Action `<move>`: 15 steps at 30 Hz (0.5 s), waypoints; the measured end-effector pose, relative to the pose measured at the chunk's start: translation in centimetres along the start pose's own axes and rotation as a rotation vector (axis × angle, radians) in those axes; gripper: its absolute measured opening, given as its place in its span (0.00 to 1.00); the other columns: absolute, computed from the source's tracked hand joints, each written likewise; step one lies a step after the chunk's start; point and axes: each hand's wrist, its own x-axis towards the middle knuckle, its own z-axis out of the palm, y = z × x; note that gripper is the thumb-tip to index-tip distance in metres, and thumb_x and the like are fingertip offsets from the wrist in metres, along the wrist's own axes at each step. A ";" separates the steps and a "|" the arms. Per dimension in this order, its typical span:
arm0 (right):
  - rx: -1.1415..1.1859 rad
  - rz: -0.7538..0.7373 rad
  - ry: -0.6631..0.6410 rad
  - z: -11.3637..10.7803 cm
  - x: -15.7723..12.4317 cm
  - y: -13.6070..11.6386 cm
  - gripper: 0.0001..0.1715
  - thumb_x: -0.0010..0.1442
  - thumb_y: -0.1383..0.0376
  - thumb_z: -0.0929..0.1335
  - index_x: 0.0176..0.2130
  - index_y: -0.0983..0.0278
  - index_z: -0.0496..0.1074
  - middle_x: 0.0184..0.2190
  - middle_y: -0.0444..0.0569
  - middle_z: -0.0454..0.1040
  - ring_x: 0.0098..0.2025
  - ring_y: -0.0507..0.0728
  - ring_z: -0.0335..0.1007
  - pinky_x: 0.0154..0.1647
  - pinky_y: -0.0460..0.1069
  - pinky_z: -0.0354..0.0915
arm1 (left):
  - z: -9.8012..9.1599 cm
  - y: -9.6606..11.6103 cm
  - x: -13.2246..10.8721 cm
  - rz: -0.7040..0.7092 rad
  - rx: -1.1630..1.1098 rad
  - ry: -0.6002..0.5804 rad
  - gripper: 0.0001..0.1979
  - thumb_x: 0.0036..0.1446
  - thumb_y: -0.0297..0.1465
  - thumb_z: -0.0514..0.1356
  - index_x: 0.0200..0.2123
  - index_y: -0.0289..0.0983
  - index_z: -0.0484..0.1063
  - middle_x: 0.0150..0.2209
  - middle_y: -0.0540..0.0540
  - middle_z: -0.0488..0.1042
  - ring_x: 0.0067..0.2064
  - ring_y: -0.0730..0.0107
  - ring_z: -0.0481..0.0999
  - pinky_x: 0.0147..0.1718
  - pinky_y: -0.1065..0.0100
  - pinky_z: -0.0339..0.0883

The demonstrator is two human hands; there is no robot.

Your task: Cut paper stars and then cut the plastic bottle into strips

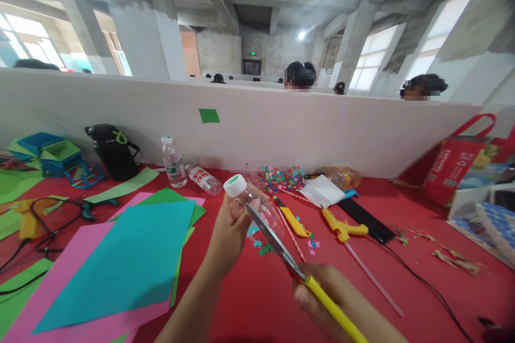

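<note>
My left hand (230, 233) is wrapped round the neck end of a clear plastic bottle (270, 220) with a white cap (235, 185), which points up and to the left. In my right hand (322, 295) is a pair of scissors (277, 244) with yellow handles. Their blades lie across the near side of the bottle, the tips close to my left thumb. Whether the blades touch the plastic I cannot tell. Small coloured paper stars (263, 249) lie on the red table just below the bottle.
Coloured paper sheets (120, 257) cover the left of the red table. A yellow utility knife (295, 222), a yellow glue gun (341, 226) with a glue stick and a trailing cord lie right. Along the white partition (257, 139) stand a black flask (112, 153) and a water bottle (174, 163).
</note>
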 end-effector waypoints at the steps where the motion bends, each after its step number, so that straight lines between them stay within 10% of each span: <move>1: 0.005 -0.004 0.009 0.0 -0.1 -0.1 0.38 0.56 0.29 0.56 0.25 0.60 0.53 0.19 0.37 0.49 0.20 0.48 0.44 0.19 0.46 0.41 | 0.0 -0.1 0.0 0.003 0.000 0.002 0.11 0.53 0.37 0.65 0.36 0.39 0.68 0.33 0.46 0.77 0.34 0.63 0.76 0.37 0.63 0.68; 15: -0.031 0.065 0.071 0.5 0.1 -0.3 0.36 0.57 0.33 0.61 0.23 0.60 0.53 0.19 0.38 0.50 0.22 0.49 0.47 0.21 0.46 0.43 | -0.1 0.1 0.2 0.021 0.044 -0.007 0.09 0.54 0.36 0.63 0.34 0.39 0.68 0.33 0.45 0.76 0.35 0.62 0.75 0.38 0.61 0.67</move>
